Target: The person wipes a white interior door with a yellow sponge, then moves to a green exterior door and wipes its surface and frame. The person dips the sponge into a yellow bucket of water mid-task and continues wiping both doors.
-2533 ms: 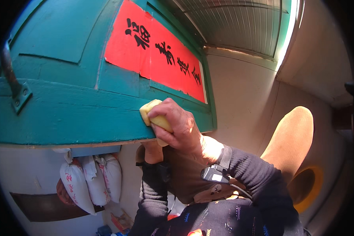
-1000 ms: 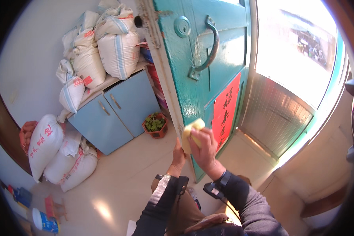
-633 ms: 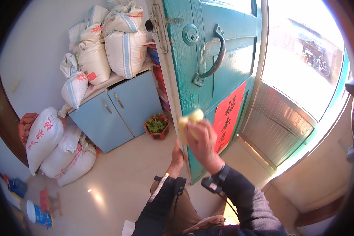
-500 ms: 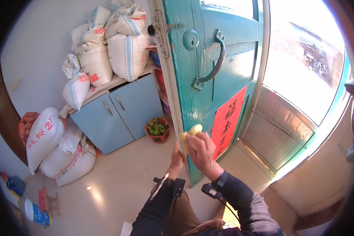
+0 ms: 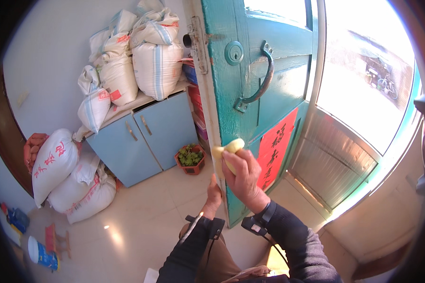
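Note:
A teal wooden door point(image 5: 241, 127) stands open in front of me, its narrow pale edge facing me. My right hand point(image 5: 243, 177) is closed round a crumpled pale yellow cloth point(image 5: 233, 145), which bulges out above and beside the fingers and presses on the door near that edge. Lower down, my left hand point(image 5: 213, 195) holds the door's edge with the thumb pointing up; its other fingers are mostly hidden. Above my hands are a curved metal handle point(image 5: 265, 80) and a round keyhole lock point(image 5: 233, 53). A red paper strip point(image 5: 277, 148) with black writing is stuck on the door.
Stuffed white sacks point(image 5: 157, 70) sit on a blue two-door cabinet point(image 5: 151, 137), and more sacks point(image 5: 56, 162) lean at the left wall. A potted plant point(image 5: 190, 158) stands on the floor by the door. A bucket point(image 5: 45, 254) and a small red stool point(image 5: 56, 239) are at lower left.
My right hand has slid slightly up along the door with the yellow cloth. My left hand stays at the edge. The view has shifted slightly.

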### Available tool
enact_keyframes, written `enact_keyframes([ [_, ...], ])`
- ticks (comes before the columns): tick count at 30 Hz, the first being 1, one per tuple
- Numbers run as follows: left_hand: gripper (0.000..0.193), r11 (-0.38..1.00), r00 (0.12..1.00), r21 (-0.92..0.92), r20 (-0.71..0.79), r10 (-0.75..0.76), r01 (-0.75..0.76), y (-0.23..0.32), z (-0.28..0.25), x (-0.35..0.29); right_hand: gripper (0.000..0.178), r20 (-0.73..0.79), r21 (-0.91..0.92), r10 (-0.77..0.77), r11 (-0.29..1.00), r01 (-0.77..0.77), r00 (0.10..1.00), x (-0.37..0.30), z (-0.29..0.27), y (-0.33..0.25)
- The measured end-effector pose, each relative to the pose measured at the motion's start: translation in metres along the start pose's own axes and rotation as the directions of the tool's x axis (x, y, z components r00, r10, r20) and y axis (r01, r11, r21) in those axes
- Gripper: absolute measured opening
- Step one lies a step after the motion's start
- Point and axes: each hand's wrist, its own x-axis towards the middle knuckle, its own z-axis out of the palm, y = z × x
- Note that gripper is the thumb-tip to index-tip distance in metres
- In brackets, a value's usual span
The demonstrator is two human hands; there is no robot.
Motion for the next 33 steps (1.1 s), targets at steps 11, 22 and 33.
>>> enact_keyframes([
  [11, 0.062, 0.987, 0.994, 0.127, 0.038, -0.102, 0.097, 0.000, -0.007, -0.004, 0.043, -0.081, -0.220, -0.107, 0.972, 0.087, 0.991, 0.076, 0.028, 0.000],
  [22, 0.057, 0.998, 0.987, 0.023, 0.150, -0.059, 0.056, 0.025, 0.021, -0.023, 0.037, -0.078, -0.270, -0.188, 0.949, 0.160, 0.979, 0.114, 0.026, -0.002],
  [33, 0.056, 0.999, 0.984, -0.032, 0.179, 0.024, -0.018, 0.030, 0.027, -0.026, 0.038, 0.088, -0.212, -0.152, 0.963, 0.168, 0.984, 0.024, 0.006, -0.021],
])
